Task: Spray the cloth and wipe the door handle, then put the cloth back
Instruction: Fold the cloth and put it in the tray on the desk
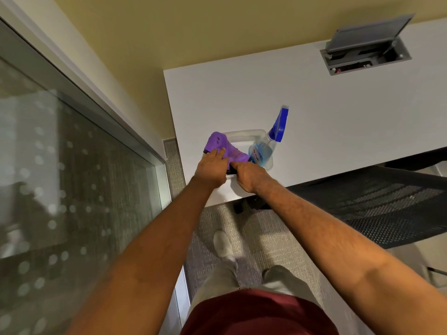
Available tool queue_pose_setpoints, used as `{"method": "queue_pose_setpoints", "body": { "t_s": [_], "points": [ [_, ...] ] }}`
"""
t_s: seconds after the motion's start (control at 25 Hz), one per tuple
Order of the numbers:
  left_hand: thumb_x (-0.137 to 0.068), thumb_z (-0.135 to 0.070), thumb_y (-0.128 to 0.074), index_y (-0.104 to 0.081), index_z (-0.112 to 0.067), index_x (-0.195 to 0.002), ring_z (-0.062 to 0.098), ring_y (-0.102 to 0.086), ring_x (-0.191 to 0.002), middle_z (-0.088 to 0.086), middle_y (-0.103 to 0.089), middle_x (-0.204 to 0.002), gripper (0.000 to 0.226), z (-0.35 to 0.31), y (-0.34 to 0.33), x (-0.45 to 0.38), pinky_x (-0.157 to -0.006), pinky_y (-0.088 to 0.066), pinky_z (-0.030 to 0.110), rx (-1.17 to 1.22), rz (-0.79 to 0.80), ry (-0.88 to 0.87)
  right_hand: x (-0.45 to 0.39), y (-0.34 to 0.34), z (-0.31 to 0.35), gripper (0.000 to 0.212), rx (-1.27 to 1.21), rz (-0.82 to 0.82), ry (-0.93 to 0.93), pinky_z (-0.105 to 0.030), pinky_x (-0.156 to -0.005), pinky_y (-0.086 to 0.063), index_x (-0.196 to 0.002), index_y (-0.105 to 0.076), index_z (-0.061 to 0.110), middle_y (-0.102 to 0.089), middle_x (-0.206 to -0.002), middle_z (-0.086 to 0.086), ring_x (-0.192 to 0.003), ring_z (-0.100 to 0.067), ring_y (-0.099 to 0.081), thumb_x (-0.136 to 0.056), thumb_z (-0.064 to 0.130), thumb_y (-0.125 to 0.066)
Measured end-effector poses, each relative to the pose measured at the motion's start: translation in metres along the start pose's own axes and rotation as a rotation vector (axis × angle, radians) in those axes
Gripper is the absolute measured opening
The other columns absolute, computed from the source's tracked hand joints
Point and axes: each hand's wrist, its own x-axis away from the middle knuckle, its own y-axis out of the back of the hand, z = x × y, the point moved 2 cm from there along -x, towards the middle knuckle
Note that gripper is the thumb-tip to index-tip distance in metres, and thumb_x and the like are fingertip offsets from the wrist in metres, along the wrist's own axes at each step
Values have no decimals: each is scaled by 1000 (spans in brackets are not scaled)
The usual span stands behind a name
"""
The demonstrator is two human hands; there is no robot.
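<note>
A purple cloth [223,147] lies bunched over the left end of a clear plastic tray [244,134] near the table's left front corner. My left hand [212,169] rests on the cloth's near edge, fingers on the fabric. My right hand [249,176] pinches the cloth's near right corner at the tray's front rim. A spray bottle [262,151] with blue liquid and a blue trigger head [280,123] stands in the tray's right end, untouched. No door handle is in view.
The white table [314,97] carries a grey cable box [365,53] with its lid up at the back right. A black mesh chair [377,204] stands right of me. A frosted glass panel [72,177] runs along the left. Carpet lies underfoot.
</note>
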Motion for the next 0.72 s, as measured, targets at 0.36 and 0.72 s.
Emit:
{"method": "queue_pose_setpoints", "body": {
  "t_s": [0.36, 0.72],
  "points": [
    [-102, -22, -58, -61, -10, -134, 30, -62, -118, 9, -60, -134, 34, -14, 10, -27, -96, -51, 41, -161, 185, 31, 4, 2, -8, 44, -6, 69, 6, -37, -97, -52, -141, -55, 21, -70, -128, -8, -115, -29, -66, -97, 17, -59],
    [-101, -23, -59, -59, -13, -135, 31, -59, -119, 12, -56, -138, 36, -9, -2, -22, -101, -51, 42, -97, 58, -24, 6, 0, -6, 53, -3, 88, 14, -42, -101, -54, -144, -51, 20, -67, -130, -7, -115, -29, -64, -93, 19, -63]
  ]
}}
